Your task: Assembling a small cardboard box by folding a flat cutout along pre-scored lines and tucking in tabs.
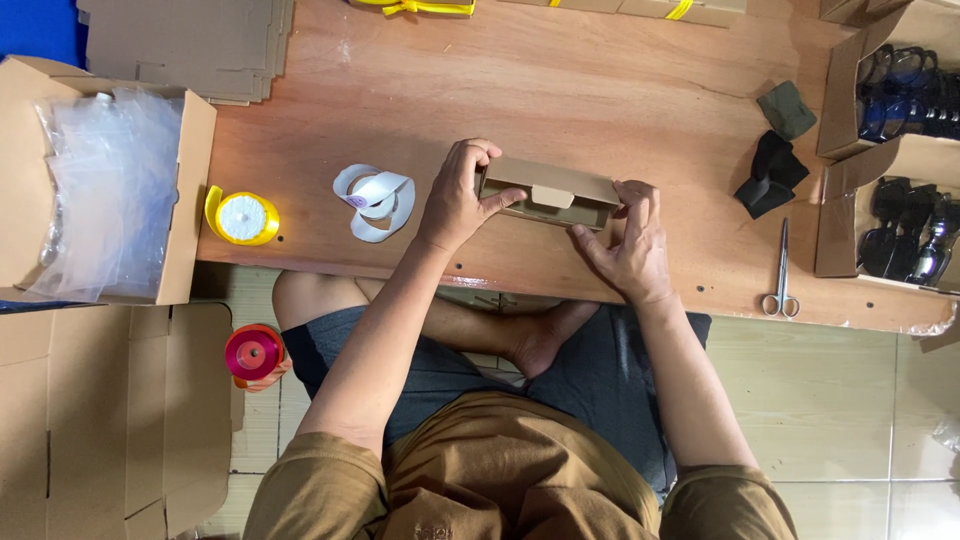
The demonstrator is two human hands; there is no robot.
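Head view: going left to right, we've got our left hand [458, 200] pinching the left end of the small brown cardboard box [548, 193] and our right hand [632, 245] gripping its right end. It sits near the table's front edge [330, 268], with the yellow ribbon spool [242, 216] and white tape roll [375, 200] to the left and bare wood beyond, scissors [782, 270] well apart on the right.

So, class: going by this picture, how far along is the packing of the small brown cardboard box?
Done: the small brown cardboard box is folded up, lid down. In hand: left hand and right hand grip its ends on the wooden table. Left: the yellow ribbon spool and steel scissors lie untouched.
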